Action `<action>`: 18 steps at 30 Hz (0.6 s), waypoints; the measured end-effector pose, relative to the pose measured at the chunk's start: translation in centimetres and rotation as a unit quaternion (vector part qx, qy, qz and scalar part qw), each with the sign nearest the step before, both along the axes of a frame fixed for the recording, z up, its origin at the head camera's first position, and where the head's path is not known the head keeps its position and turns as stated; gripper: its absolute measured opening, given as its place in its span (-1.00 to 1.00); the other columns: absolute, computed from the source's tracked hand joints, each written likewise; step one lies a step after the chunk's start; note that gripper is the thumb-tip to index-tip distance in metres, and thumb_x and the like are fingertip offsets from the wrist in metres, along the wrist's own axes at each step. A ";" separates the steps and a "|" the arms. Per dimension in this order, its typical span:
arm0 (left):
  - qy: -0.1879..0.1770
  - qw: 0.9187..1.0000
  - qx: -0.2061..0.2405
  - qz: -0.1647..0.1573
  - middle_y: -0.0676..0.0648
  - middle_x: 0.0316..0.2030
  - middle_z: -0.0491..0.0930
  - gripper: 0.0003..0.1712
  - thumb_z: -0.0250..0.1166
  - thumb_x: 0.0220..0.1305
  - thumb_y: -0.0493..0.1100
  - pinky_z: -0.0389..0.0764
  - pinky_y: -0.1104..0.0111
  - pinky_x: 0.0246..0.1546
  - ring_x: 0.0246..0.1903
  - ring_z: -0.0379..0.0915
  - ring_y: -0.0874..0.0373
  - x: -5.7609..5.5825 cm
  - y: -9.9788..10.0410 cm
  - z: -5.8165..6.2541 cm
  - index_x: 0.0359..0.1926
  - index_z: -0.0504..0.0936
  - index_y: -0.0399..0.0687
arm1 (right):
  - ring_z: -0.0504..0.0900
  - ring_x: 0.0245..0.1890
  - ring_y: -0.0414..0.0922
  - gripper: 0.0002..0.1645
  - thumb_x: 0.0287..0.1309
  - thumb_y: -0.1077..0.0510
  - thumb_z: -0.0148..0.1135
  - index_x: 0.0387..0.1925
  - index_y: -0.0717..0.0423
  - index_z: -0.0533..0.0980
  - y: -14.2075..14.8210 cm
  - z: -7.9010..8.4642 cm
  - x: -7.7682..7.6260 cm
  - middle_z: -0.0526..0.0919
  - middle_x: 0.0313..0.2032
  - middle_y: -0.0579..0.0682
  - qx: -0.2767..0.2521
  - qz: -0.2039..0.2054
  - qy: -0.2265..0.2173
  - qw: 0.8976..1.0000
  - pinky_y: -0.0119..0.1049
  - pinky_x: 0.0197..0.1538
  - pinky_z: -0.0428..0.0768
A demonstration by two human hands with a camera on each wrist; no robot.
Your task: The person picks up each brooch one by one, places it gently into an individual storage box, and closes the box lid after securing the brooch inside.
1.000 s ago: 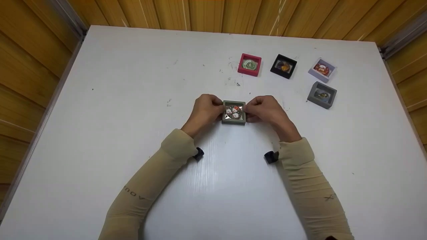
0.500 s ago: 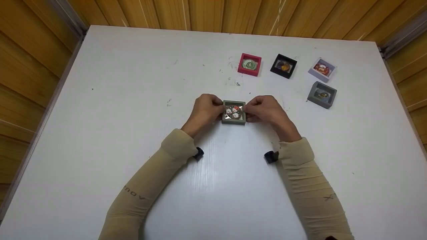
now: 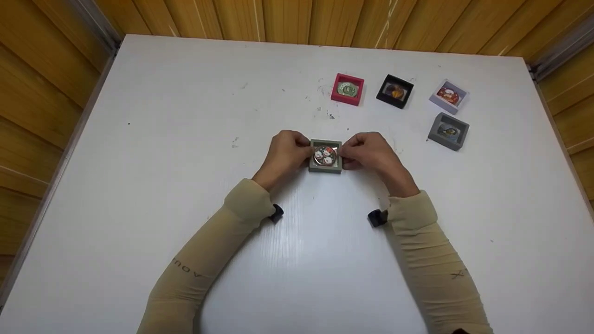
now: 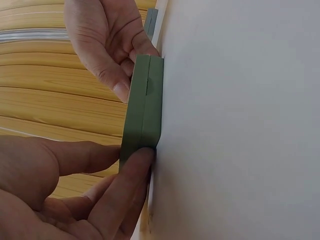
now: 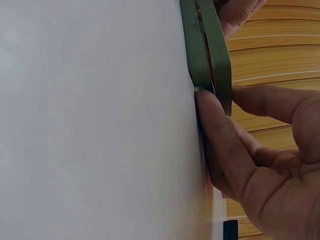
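Note:
A small green square display frame [image 3: 325, 170] lies on the white table in the head view, with a round snowman-patterned piece [image 3: 324, 156] behind its clear window. My left hand [image 3: 288, 150] pinches its left side between thumb and fingers. From the right side, my right hand [image 3: 367, 150] pinches it the same way. Seen edge-on in the left wrist view, the frame [image 4: 142, 105] consists of two halves meeting along a thin seam. The right wrist view shows a narrow gap between the halves of the frame [image 5: 220, 65], with a reddish line inside.
Toward the back right of the white table [image 3: 185, 116] lie a red frame [image 3: 340, 97], a black frame [image 3: 390, 102], a lilac frame [image 3: 443, 105] and a grey frame [image 3: 444, 141]. Each has a picture piece in its window. Wood-panelled walls [image 3: 287, 21] border the table.
The dark line along the green frame's front edge has faded, and the bright glints at its window corners have shrunk. Both hands stay in nearly the same place.

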State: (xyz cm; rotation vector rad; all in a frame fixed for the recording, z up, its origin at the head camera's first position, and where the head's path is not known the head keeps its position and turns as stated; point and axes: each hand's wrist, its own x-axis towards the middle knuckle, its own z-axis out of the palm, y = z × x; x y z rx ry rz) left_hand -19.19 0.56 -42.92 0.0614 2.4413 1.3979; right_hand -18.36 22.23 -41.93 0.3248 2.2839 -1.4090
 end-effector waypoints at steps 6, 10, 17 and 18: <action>0.004 1.000 0.006 0.001 -0.15 -0.11 0.73 -0.82 0.44 0.40 -0.27 0.64 0.38 -0.21 -0.19 0.59 0.14 0.0 0.0 0.1 -0.07 0.78 -0.32 | 0.72 -0.29 -0.20 -0.76 0.38 0.19 0.39 -0.07 0.31 0.63 0.0 0.0 0.0 0.64 0.01 0.17 0.008 0.003 0.001 1.000 -0.38 -0.15 0.73; 0.006 1.000 0.002 0.001 -0.15 -0.11 0.74 -0.81 0.44 0.40 -0.26 0.64 0.37 -0.18 -0.17 0.60 0.13 0.0 0.0 0.1 -0.07 0.78 -0.32 | 0.72 -0.29 -0.19 -0.76 0.38 0.19 0.39 -0.07 0.31 0.62 0.0 0.1 0.0 0.64 0.01 0.17 0.007 0.002 -0.001 1.000 -0.38 -0.14 0.73; 0.008 1.000 0.009 -0.001 -0.16 -0.13 0.74 -0.81 0.44 0.41 -0.26 0.64 0.39 -0.25 -0.23 0.61 0.14 0.1 -0.1 0.0 -0.07 0.77 -0.33 | 0.72 -0.25 -0.16 -0.74 0.39 0.18 0.41 -0.05 0.30 0.62 0.0 0.1 0.0 0.62 0.03 0.17 0.007 0.000 -0.006 1.000 -0.37 -0.11 0.73; 0.008 1.000 0.011 -0.002 -0.16 -0.15 0.74 -0.81 0.43 0.41 -0.27 0.64 0.39 -0.28 -0.26 0.61 0.15 0.1 -0.1 -0.1 -0.07 0.77 -0.34 | 0.72 -0.24 -0.15 -0.74 0.38 0.18 0.41 -0.04 0.30 0.62 0.0 0.0 0.0 0.62 0.03 0.17 0.005 -0.001 -0.006 1.000 -0.36 -0.11 0.73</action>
